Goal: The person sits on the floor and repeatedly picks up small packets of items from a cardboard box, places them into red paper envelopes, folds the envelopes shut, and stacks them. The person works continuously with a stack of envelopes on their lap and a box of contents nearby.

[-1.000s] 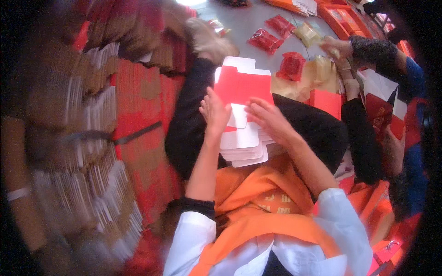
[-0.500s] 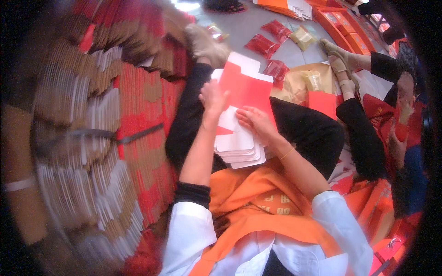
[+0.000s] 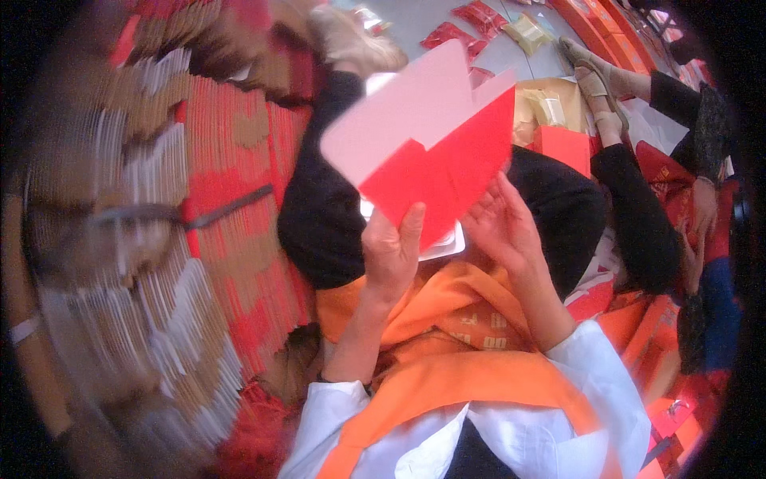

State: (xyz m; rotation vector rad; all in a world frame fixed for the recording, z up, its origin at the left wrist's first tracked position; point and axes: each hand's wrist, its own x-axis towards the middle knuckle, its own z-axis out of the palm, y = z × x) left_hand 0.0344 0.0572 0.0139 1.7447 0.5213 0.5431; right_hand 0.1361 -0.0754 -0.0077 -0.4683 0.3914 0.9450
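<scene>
A flat die-cut card sheet (image 3: 435,188), part red and part pale pink-white, is raised and tilted over my lap. My left hand (image 3: 391,247) grips its lower left edge, thumb on the red face. Along the lower right edge, my right hand (image 3: 509,223) has its fingers stretched out and apart, close against the card; whether they touch it is hard to see. Beneath the sheet, a stack of white cards (image 3: 451,246) shows only at its corners. The rest of the stack is hidden.
Strapped bundles of red, white and brown card (image 3: 231,176) fill the left side. Ahead on the grey floor lie red packets (image 3: 479,16) and a yellowish packet (image 3: 527,33). A red card (image 3: 562,148) lies beyond my right knee. Another person's legs (image 3: 630,207) are at the right.
The card sheet has come up off the stack and tilted, with my left hand now gripping its lower edge. My right hand has shifted right, from over the stack to the sheet's right edge.
</scene>
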